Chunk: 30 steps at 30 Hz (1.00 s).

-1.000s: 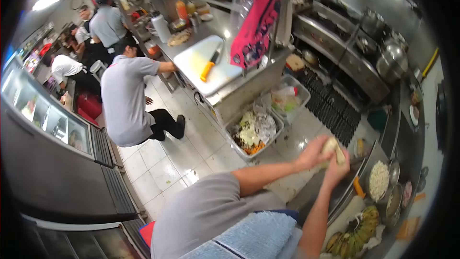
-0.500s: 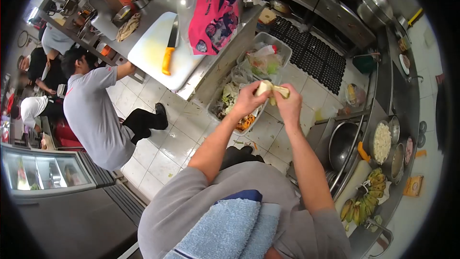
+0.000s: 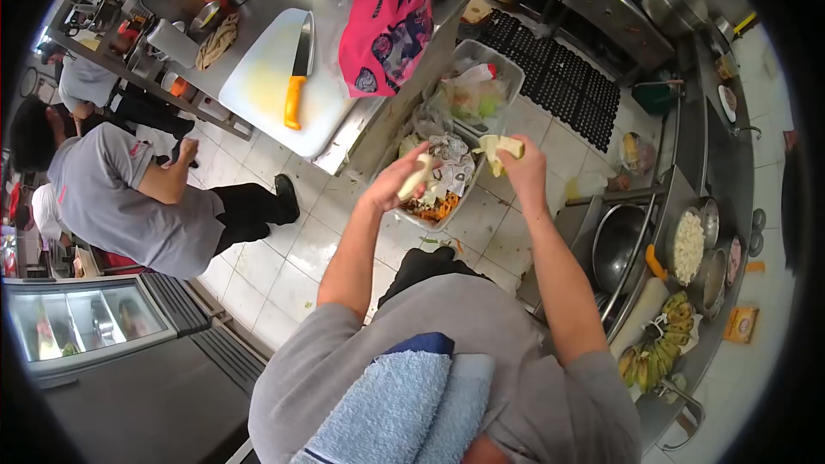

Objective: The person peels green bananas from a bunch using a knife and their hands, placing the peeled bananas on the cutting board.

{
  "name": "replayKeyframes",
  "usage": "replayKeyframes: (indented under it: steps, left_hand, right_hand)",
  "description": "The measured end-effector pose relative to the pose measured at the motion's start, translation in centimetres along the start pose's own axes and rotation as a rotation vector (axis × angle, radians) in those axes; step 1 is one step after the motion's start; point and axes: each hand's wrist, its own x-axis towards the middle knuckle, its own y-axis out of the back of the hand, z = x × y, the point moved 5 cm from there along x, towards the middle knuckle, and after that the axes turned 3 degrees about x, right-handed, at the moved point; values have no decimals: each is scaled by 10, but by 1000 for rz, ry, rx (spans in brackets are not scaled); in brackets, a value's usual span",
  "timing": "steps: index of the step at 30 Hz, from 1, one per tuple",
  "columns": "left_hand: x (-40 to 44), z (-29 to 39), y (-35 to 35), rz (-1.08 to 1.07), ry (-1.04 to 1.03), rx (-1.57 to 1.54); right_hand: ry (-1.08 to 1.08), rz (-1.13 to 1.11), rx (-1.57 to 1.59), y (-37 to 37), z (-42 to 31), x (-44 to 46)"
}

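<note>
In my left hand [image 3: 388, 186] lies a pale peeled banana [image 3: 417, 182], held along the fingers. My right hand [image 3: 526, 176] grips a banana peel [image 3: 496, 151], its cream inner side showing and loose strips hanging down. The hands are apart, both above a clear plastic bin [image 3: 440, 222] holding crumpled paper, orange shreds and other scraps. To the right, a bunch of green-yellow bananas [image 3: 666, 344] rests on the counter. Close by it stands a bowl of pale chopped pieces [image 3: 687, 245].
A knife with an orange handle [image 3: 295, 103] lies on a white cutting board [image 3: 249, 94]. Beside it hangs a pink bag [image 3: 378, 43]. A second bin [image 3: 507, 64] holds plastic bags. At left stands a co-worker in a grey shirt [image 3: 129, 198], near a glass-topped freezer [image 3: 94, 318].
My hands have moved apart, the peel coming away from the banana; my left hand went left and slightly down. The co-worker has shifted left and withdrawn an arm from the counter.
</note>
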Motion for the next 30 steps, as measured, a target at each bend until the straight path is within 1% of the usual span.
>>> replayKeyframes:
  steps: [3,6,9,10,12,13,14,17,20,21,22,23,25,26,27,28,29,30]
  left_hand:
    - [-27,-7,36,161,55,48]
    - [-46,-41,79,323,186,131]
    - [-58,-80,97,448,264,200]
    - [-62,-96,99,435,295,223]
    - [-59,-115,97,400,342,282]
    - [-57,-121,92,394,316,324]
    - [-54,-128,88,385,317,328]
    - [-35,-144,74,363,353,404]
    - [-12,-146,39,297,379,548]
    - [-5,-146,24,261,384,605]
    - [3,-144,6,193,421,606]
    - [14,-144,-10,100,404,732]
    - [42,-159,-31,-52,316,913]
    - [57,-166,-44,-163,318,997]
    - [64,-163,-74,-200,236,1108]
    - [85,-171,-93,-386,-108,1390]
    - [95,-189,-110,-372,179,1233]
    - [96,-191,-156,-489,160,1205]
  right_hand:
    - [-113,-85,44,-3,37,4]
    - [-721,-240,395,-30,65,-6]
    - [-819,-427,814,-72,54,6]
    - [-869,-394,715,-70,37,7]
    - [-712,-272,430,-70,46,17]
    - [-636,-208,287,-63,45,19]
    - [-580,-301,284,-55,46,16]
    - [-529,-541,258,-24,57,-9]
    - [-498,-468,303,29,89,-51]
    - [-523,-440,285,55,103,-68]
    - [-551,-398,272,82,115,-87]
    - [-584,-330,256,111,126,-103]
    - [-585,-160,243,176,132,-137]
    - [-598,-51,230,213,133,-166]
    - [-575,73,268,248,129,-192]
    - [-550,201,294,279,120,-215]
    - [-525,322,310,309,110,-247]
    - [-530,458,354,335,95,-285]
